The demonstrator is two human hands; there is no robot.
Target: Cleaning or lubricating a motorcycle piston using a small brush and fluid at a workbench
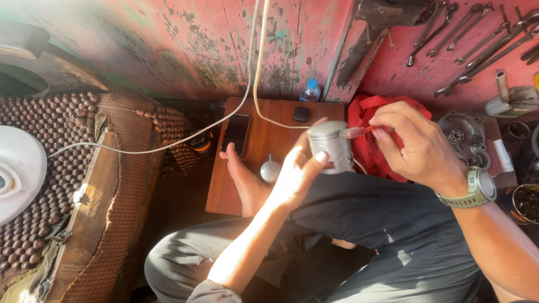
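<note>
A: On the far left, what do you see?

B: A white round object [17, 171] and a seat cover of brown wooden beads [56, 146]. A white cable [168, 143] runs over it toward the pink, peeling wall [185, 39].

A: And in the middle?

B: A low wooden table [264, 134]. On it lie a dark phone [236, 133], a small black box [301, 114] and a round metal knob [270, 170]. A bare foot [244, 179] rests on its edge, and a small bottle with a blue cap [310, 90] stands behind.

A: Where is the metal piece?

B: The grey metal cylinder [331, 145] is above the lap, in front of the table. The left hand [295, 174] holds it from below, fingers closed around its side.

A: And the right hand?

B: The right hand [418, 148], with a green watch [474, 189] on the wrist, pinches a small brush [359, 132]. Its bristles touch the top of the cylinder.

A: Further right?

B: A red cloth [373, 143], a grey engine cover [463, 137], and wrenches [477, 39] hanging on the wall.
</note>
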